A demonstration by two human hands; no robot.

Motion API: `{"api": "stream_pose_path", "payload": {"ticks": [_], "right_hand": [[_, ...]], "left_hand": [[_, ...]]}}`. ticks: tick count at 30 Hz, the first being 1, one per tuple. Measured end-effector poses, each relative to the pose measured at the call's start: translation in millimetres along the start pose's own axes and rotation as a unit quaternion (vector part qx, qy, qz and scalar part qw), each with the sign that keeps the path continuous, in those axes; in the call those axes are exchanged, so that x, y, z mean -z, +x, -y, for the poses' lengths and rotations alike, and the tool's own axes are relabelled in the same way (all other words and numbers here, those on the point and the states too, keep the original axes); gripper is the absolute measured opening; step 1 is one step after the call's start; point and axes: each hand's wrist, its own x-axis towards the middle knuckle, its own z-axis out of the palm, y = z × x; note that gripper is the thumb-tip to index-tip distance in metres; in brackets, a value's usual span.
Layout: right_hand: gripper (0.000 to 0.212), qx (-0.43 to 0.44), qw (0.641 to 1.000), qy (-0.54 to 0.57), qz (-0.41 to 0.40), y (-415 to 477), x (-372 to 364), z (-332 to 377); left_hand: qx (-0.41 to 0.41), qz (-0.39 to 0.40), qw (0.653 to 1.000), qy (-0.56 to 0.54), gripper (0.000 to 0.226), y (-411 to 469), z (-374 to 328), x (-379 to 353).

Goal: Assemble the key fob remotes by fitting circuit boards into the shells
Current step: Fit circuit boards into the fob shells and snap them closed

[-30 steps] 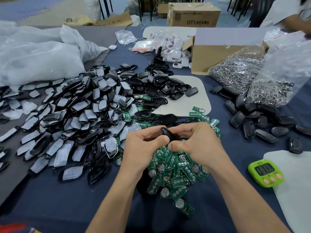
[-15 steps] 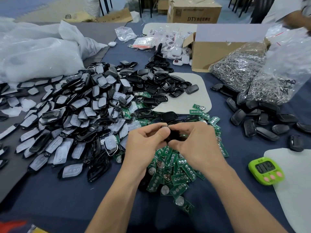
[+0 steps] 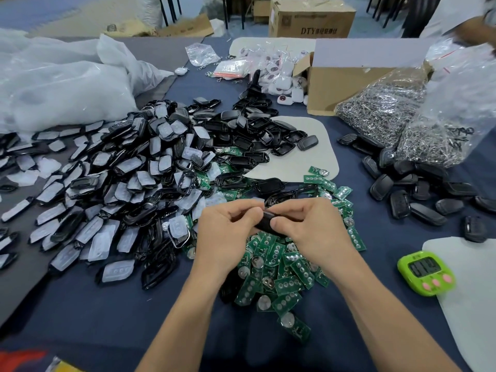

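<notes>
2 hands — left hand (image 3: pixel 228 232), right hand (image 3: pixel 308 226) — each grip pinching 1 black shell (image 3: pixel 265 222) above the circuit boards (image 3: pixel 273 267).

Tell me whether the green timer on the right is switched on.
On. The lime-green square digital timer shows dark digits on its grey screen, though they are too blurred to read.

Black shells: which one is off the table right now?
The shell pinched between left hand and right hand, above the green boards; others lie loose.
</notes>
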Motion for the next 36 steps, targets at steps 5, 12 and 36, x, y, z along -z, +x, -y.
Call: {"api": "stream_pose_path", "payload": {"ticks": [5, 12, 36], "right_hand": [[0.019, -0.018, 0.999, 0.047, -0.019, -2.5, -1.1, 1.6], [0.026, -0.006, 0.998, -0.049, 0.027, 1.4, 9.9, 3.2], [0.023, -0.033, 0.943, 0.332, -0.013, -17.2, -15.1, -6.1]], "left_hand": [[0.001, 0.014, 0.999, -0.033, 0.02, -0.4, -0.3, -6.4], [-0.052, 0.042, 0.998, 0.021, 0.021, -1.0, -4.5, -6.7], [0.062, 0.023, 0.984, -0.163, 0.036, -20.7, -28.5, -31.9]]}}
